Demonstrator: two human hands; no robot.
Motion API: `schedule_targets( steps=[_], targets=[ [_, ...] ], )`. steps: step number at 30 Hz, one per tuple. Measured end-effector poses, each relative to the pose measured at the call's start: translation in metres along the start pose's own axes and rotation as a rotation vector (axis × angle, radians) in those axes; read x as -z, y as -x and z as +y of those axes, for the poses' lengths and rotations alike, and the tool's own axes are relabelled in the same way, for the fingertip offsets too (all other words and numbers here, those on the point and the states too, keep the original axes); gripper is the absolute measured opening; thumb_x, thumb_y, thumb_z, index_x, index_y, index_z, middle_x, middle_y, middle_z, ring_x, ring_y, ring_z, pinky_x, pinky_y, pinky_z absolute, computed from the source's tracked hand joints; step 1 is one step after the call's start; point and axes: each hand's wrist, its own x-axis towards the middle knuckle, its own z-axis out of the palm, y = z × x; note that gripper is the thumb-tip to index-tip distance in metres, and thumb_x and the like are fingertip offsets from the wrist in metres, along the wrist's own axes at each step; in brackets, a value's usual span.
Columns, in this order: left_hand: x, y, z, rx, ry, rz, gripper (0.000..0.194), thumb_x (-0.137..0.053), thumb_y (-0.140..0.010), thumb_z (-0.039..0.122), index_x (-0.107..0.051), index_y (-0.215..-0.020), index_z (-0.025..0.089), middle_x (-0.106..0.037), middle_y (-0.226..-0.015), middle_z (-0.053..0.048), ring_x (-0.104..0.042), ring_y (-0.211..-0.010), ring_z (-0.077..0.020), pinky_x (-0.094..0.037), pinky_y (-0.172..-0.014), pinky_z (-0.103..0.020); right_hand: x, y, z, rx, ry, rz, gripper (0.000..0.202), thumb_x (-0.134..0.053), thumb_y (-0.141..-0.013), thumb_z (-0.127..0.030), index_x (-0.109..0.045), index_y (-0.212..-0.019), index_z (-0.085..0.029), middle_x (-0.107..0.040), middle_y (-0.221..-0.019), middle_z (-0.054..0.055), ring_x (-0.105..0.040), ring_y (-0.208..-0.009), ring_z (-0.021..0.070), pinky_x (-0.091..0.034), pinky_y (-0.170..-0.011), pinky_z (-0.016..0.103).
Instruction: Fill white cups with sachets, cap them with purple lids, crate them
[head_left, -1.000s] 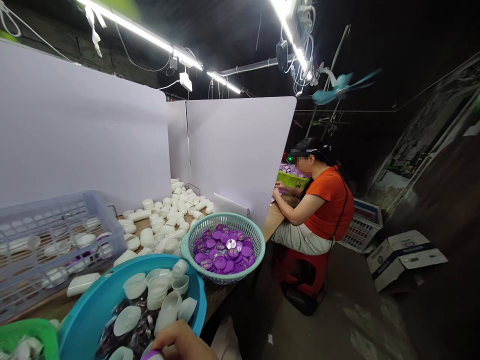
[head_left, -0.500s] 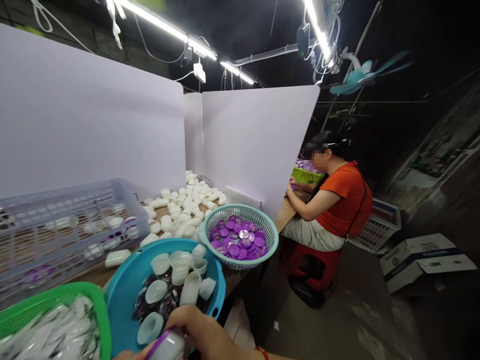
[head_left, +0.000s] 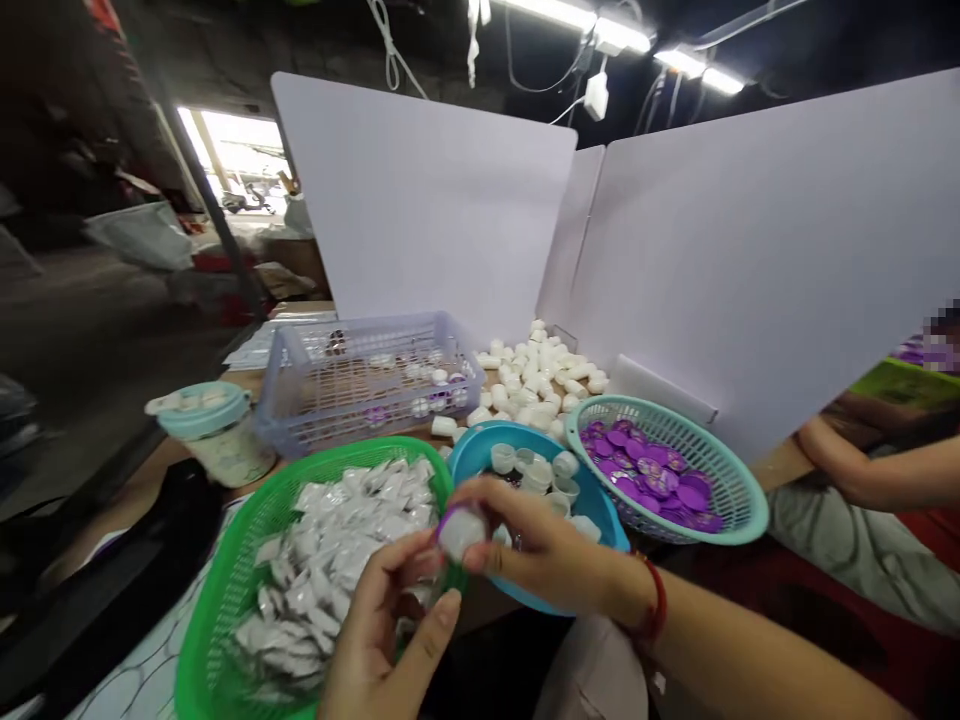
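Observation:
Between the thumb and fingers of my right hand (head_left: 525, 535) is a small white container with a purple rim (head_left: 461, 533). My left hand (head_left: 397, 630) is beside it, thumb and fingers apart, the fingertips close to the container; whether they touch it I cannot tell. Under my left hand sits a green basket (head_left: 196, 600) full of small white packets (head_left: 322, 560). Behind my right hand a blue basin (head_left: 480, 437) holds translucent cups (head_left: 536, 475) and dark packets, partly hidden by that hand.
A pale teal basket (head_left: 750, 500) of purple discs (head_left: 649, 470) stands right. Behind are a heap of white containers (head_left: 536, 375) and a lilac crate (head_left: 300, 420). White partition boards (head_left: 450, 220) rise behind. A lidded tub (head_left: 217, 430) stands left; a person's arm (head_left: 877, 470) shows far right.
The view has swung left, bringing the green basket and the tub into fuller view. My hands have come up into sight, the right still holding the white container, the left now apart from it or barely touching.

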Motion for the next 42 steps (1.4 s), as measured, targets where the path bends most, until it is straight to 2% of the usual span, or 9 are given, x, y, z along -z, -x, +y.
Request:
schedule_targets(
  steps=[8, 15, 19, 24, 28, 32, 36, 38, 42],
  targets=[
    [0.161, -0.006, 0.023, -0.325, -0.548, 0.383, 0.041, -0.078, -0.088, 0.052, -0.072, -0.121, 0.029, -0.078, -0.115, -0.003, -0.073, -0.1, -0.0234, -0.061, -0.087, -0.034, 0.066, -0.186, 0.077, -0.128, 0.556, 0.325, 0.052, -0.063, -0.089, -0.021, -0.065, -0.141, -0.016, -0.069, -0.126, 0.015, -0.065, -0.105, 0.0268, -0.053, -0.102, 0.045],
    [0.306, 0.039, -0.024, -0.329, -1.384, 0.014, 0.06, -0.081, -0.081, 0.061, -0.07, -0.137, 0.042, -0.074, -0.139, -0.004, -0.067, -0.128, -0.0402, -0.055, -0.105, -0.056, 0.056, -0.244, 0.128, -0.228, 0.627, 0.234, 0.053, -0.065, -0.079, -0.02, -0.07, -0.13, -0.009, -0.073, -0.125, 0.022, -0.07, -0.111, 0.0339, -0.054, -0.104, 0.052],
    [0.311, 0.064, -0.058, -0.329, -1.653, -0.109, 0.098, -0.094, -0.069, 0.038, -0.052, -0.157, 0.049, -0.057, -0.162, -0.005, -0.048, -0.149, -0.0493, -0.043, -0.112, -0.069, 0.05, -0.248, 0.125, -0.2, 0.684, 0.191, 0.046, -0.065, -0.08, -0.021, -0.074, -0.124, -0.011, -0.073, -0.128, 0.022, -0.066, -0.125, 0.0372, -0.049, -0.114, 0.055],
    [0.303, 0.064, -0.073, -0.46, -1.49, -0.164, 0.066, -0.06, -0.095, 0.01, -0.06, -0.152, 0.043, -0.066, -0.154, -0.004, -0.062, -0.141, -0.0325, -0.044, -0.117, -0.058, 0.037, -0.232, 0.09, -0.082, 0.7, 0.259, 0.059, -0.068, -0.083, -0.025, -0.065, -0.14, -0.01, -0.06, -0.144, 0.025, -0.058, -0.135, 0.0374, -0.044, -0.119, 0.057],
    [0.318, 0.056, -0.065, -0.528, -1.282, -0.179, 0.041, -0.053, -0.105, 0.023, -0.072, -0.139, 0.035, -0.079, -0.134, -0.004, -0.073, -0.126, -0.0263, -0.055, -0.11, -0.046, -0.001, -0.157, 0.024, 0.218, 0.502, 0.384, 0.05, -0.06, -0.098, -0.032, -0.053, -0.148, -0.026, -0.064, -0.134, 0.015, -0.068, -0.107, 0.0228, -0.058, -0.096, 0.039],
    [0.327, 0.054, -0.055, -0.525, -1.215, -0.187, 0.033, -0.053, -0.108, 0.04, -0.08, -0.124, 0.031, -0.084, -0.118, -0.002, -0.078, -0.113, -0.0219, -0.061, -0.103, -0.036, -0.07, -0.04, -0.039, 0.532, 0.238, 0.16, 0.031, -0.067, -0.095, -0.018, -0.067, -0.122, -0.035, -0.067, -0.098, 0.003, -0.066, -0.089, 0.0193, -0.056, -0.083, 0.034],
    [0.325, 0.055, -0.053, -0.526, -1.204, -0.038, 0.041, -0.049, -0.109, 0.034, -0.067, -0.144, 0.025, -0.077, -0.136, -0.008, -0.075, -0.122, -0.024, -0.059, -0.107, -0.039, -0.16, 0.032, -0.037, -0.133, -0.055, -0.357, 0.034, -0.077, -0.087, -0.021, -0.07, -0.12, -0.027, -0.072, -0.097, 0.001, -0.063, -0.068, 0.0125, -0.053, -0.067, 0.027],
    [0.322, 0.055, -0.054, -0.544, -1.216, 0.0, 0.042, -0.044, -0.109, 0.028, -0.066, -0.145, 0.023, -0.073, -0.143, -0.01, -0.071, -0.129, -0.0251, -0.057, -0.111, -0.041, -0.202, 0.036, -0.017, -0.693, -0.336, -0.309, 0.036, -0.083, -0.082, -0.023, -0.067, -0.114, -0.022, -0.069, -0.094, 0.001, -0.06, -0.063, 0.0109, -0.053, -0.063, 0.027],
    [0.314, 0.057, -0.055, -0.568, -1.262, -0.027, 0.041, -0.041, -0.104, 0.02, -0.081, -0.112, 0.024, -0.073, -0.135, -0.01, -0.071, -0.124, -0.0256, -0.057, -0.108, -0.041, -0.261, 0.009, 0.01, -0.887, -0.599, -0.294, 0.026, -0.074, -0.093, -0.038, -0.06, -0.106, -0.021, -0.068, -0.09, 0.001, -0.068, -0.065, 0.0126, -0.058, -0.067, 0.028]
  ],
)
